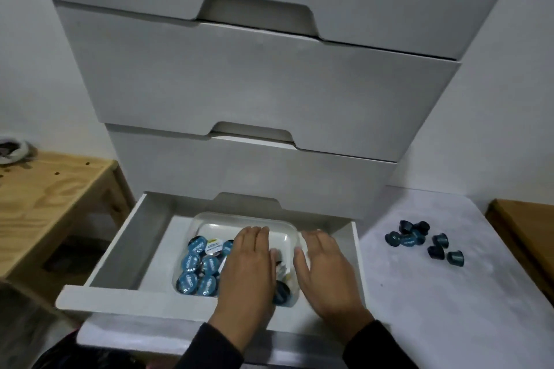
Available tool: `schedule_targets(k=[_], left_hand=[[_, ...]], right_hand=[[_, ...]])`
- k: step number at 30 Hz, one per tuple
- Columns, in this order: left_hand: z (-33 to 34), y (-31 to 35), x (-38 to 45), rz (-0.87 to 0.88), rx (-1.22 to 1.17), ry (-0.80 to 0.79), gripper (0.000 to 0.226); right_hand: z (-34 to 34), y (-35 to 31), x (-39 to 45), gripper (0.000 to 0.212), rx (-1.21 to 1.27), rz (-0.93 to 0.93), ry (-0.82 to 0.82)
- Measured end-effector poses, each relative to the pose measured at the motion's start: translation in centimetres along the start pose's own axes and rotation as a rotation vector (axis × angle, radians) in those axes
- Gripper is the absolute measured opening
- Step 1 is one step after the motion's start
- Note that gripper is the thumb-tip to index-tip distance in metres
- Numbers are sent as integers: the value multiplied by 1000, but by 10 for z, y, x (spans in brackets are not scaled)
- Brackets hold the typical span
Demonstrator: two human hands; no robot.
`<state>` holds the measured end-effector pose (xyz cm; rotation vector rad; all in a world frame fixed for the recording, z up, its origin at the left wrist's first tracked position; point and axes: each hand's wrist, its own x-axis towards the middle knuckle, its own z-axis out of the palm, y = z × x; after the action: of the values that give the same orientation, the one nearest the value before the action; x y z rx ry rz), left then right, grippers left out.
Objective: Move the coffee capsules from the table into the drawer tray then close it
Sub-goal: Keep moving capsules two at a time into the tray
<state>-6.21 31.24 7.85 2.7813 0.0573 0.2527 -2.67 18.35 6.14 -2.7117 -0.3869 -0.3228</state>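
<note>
Both hands flat, fingers straight, holding nothing: left hand [250, 269] over the clear tray [239, 219], right hand [322, 272] at its right rim. Tray long axis front-to-back in the open drawer [99, 293]; teal capsules [198, 266] inside, foil lids up, print unreadable. More capsules [419, 241] scattered, pointing various ways, on the white bench [449, 308] to the right.

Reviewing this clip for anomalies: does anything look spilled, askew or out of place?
Nothing damaged. Loose capsules lie scattered on the white table, some tipped over, not yet in the tray of the open drawer.
</note>
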Motion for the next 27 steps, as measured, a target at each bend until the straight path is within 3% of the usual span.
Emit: schedule_targets(k=[5,13,17,20,23,27], left_hand=[[39,86,-3,68,-111,77,36],[108,227,-7,121,-309,-25,38],[139,268,10,124,-328,-115,40],[163,292,30,117,-355,-194,39],[187,309,54,102,-383,-247,38],[226,325,87,113,-413,-282,35]], right_hand=[[-46,77,-19,41,-82,30,57],[-85,229,-51,40,-105,120,93],[-84,299,-65,24,-288,-1,144],[-83,342,-62,16,-416,-38,46],[-86,368,-51,1,-389,22,-104],[-78,399,-24,28,-111,233,-88]])
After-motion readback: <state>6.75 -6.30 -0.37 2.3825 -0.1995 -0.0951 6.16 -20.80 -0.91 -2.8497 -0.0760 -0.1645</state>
